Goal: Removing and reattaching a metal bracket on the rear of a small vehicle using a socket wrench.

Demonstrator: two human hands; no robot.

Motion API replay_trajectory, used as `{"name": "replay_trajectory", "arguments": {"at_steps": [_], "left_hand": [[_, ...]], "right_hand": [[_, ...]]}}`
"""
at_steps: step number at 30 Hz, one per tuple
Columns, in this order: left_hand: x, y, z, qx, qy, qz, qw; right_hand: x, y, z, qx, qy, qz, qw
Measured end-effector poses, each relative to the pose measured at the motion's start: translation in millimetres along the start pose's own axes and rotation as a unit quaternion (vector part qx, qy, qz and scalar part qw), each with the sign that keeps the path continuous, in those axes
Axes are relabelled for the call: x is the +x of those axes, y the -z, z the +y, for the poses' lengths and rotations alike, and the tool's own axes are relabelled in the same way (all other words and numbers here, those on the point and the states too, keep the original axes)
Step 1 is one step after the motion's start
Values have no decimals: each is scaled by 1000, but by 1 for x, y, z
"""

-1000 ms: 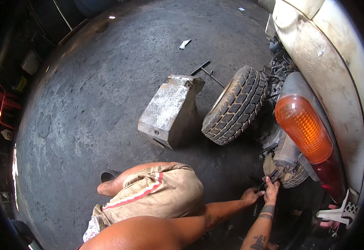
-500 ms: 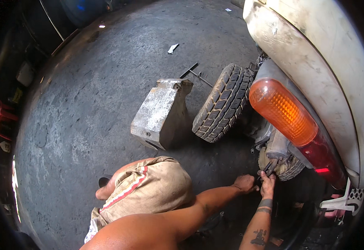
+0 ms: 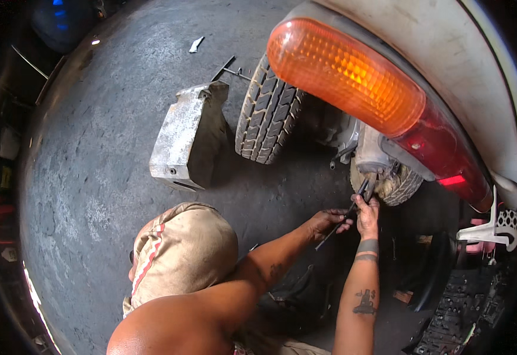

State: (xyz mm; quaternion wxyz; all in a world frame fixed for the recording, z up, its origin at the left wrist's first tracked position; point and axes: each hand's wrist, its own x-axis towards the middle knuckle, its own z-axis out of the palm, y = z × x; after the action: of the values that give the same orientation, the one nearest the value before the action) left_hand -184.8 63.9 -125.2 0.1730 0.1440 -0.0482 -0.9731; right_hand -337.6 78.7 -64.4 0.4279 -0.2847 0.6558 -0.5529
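Note:
My right hand (image 3: 367, 216) grips a thin dark rod-like tool (image 3: 327, 239) under the vehicle's rear corner. The tool slants from lower left up toward a greasy metal part (image 3: 372, 158), where its tip is hard to make out. Just left of it, my left hand (image 3: 329, 223) has its curled fingers on the rod's lower length. Behind the metal part sits a dirty tyre (image 3: 402, 186). Above my hands spans an orange and red tail light (image 3: 353, 77). My left knee, in beige shorts (image 3: 193, 254) with a red and white stripe, is beside my left arm.
An upright tyre (image 3: 264, 118) stands left of the tail light. Farther left, a grey metal box-like part (image 3: 178, 133) rests on the dark floor (image 3: 92, 136), with a T-handled bar (image 3: 226, 68) behind it. A white bracket (image 3: 486, 231) juts out at right, above dark machine parts (image 3: 457, 307).
The view has shifted closer, so the tail light looks larger. My left hand has moved back from my right, uncovering the dark rod between them. My right hand still holds the tool.

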Motion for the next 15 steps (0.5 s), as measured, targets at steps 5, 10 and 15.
{"name": "replay_trajectory", "arguments": {"at_steps": [5,10,15], "left_hand": [[14,-41,-24,81,-36,141,986],[10,-58,-18,85,-93,284,950],[7,-62,-22,39,-111,302,946]], "right_hand": [[-13,-11,-28,-130,-54,4,990],[-16,-15,-27,-137,15,11,990],[-5,0,-6,-115,1,-14,993]]}}
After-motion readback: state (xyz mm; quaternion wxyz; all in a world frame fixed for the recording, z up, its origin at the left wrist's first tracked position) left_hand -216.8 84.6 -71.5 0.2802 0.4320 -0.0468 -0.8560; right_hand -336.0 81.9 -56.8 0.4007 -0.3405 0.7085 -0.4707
